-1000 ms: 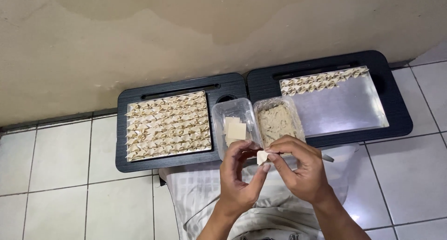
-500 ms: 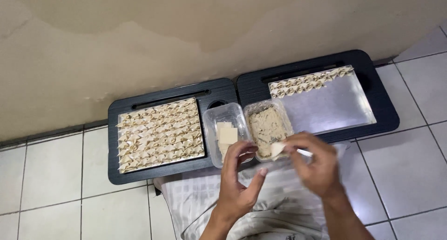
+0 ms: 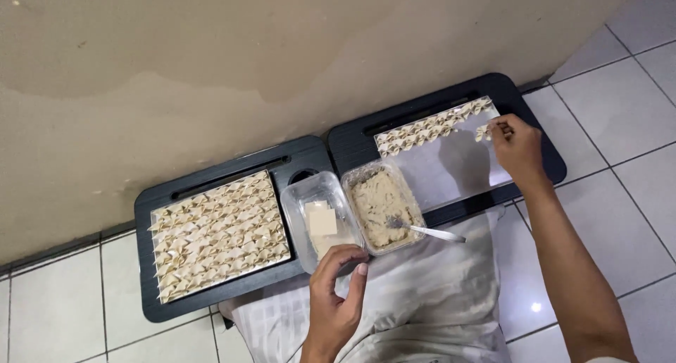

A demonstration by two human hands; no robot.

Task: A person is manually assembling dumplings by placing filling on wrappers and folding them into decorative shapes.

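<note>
My right hand [image 3: 516, 147] reaches out over the right black tray [image 3: 549, 159] and pinches a small folded dumpling [image 3: 483, 131] at the right end of a row of folded dumplings [image 3: 429, 128]. My left hand [image 3: 336, 292] rests empty at the near rim of a clear plastic tub [image 3: 304, 194] that holds square dumpling wrappers [image 3: 322, 221]. Beside that tub stands a second clear tub of pale filling [image 3: 380, 204] with a metal spoon [image 3: 426, 230] lying in it.
The left black tray [image 3: 151, 303] is covered with several rows of folded dumplings [image 3: 217, 235]. Both trays sit on white floor tiles [image 3: 56, 314] against a beige wall [image 3: 211, 67]. A grey checked cloth [image 3: 415, 299] covers my lap.
My hands were together shaping a dumpling near the tubs. The right hand has since carried it out to the right tray's row; the left hand dropped to the wrapper tub.
</note>
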